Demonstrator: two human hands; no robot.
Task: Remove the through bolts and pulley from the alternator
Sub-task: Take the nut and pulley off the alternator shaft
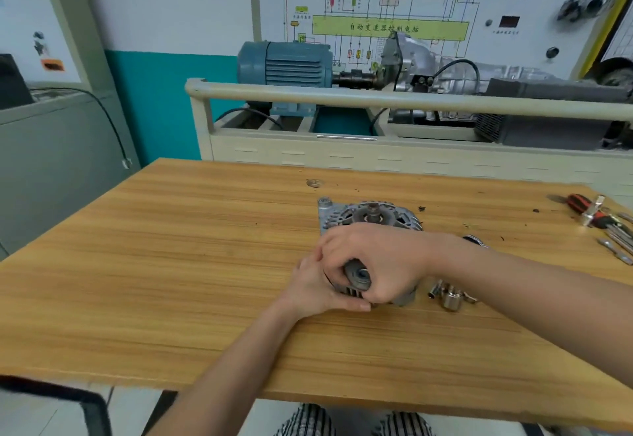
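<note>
Sockets (448, 295) rt of alternator (368, 218); hands cover pulley (358, 278), prob.

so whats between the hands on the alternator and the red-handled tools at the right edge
In the head view, small silver sockets lie just right of the hands; beyond them the wooden table is bare apart from dark specks up to the red-handled tools.

Automotive training workshop: wiring-diagram board (390, 7), motor rig (284, 65), workbench (171, 247)

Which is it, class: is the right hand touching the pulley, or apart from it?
Touching. The head view shows the right hand with its fingers curled round the pulley, no gap between them.
</note>
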